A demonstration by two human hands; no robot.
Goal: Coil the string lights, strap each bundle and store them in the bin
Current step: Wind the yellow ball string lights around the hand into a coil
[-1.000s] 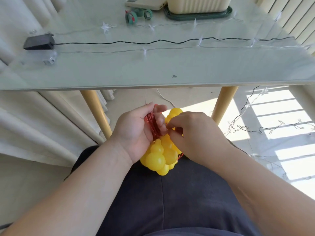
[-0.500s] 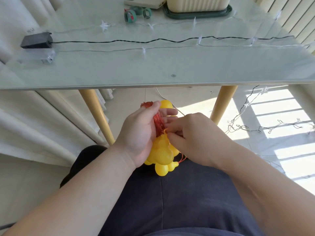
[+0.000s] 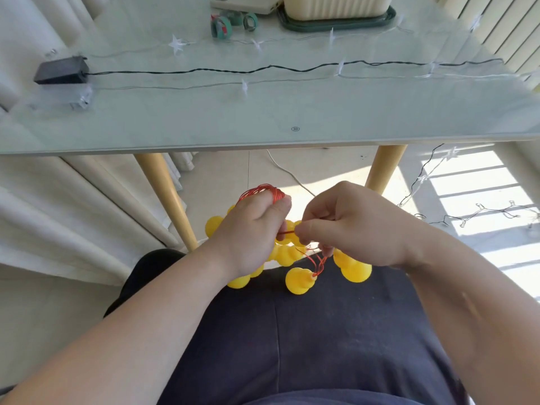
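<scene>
Over my lap I hold a string of yellow ball lights on thin red wire. My left hand grips the coiled red wire, whose loops stick out above my fingers. My right hand pinches a strand of that red wire just beside the left hand, and loose loops with several yellow balls hang below both hands. On the glass table lie a star string light with a black wire and a black battery box. The cream bin stands at the table's far edge.
Green strap rolls lie on the table left of the bin, beside a flat white device. Wooden table legs stand before my knees. More string light wire trails over the sunlit floor at right. Curtains hang at left.
My hands have drawn slightly apart and lifted a little. The bundle has loosened: several yellow balls now hang lower and spread out, and a red strand is stretched between my hands.
</scene>
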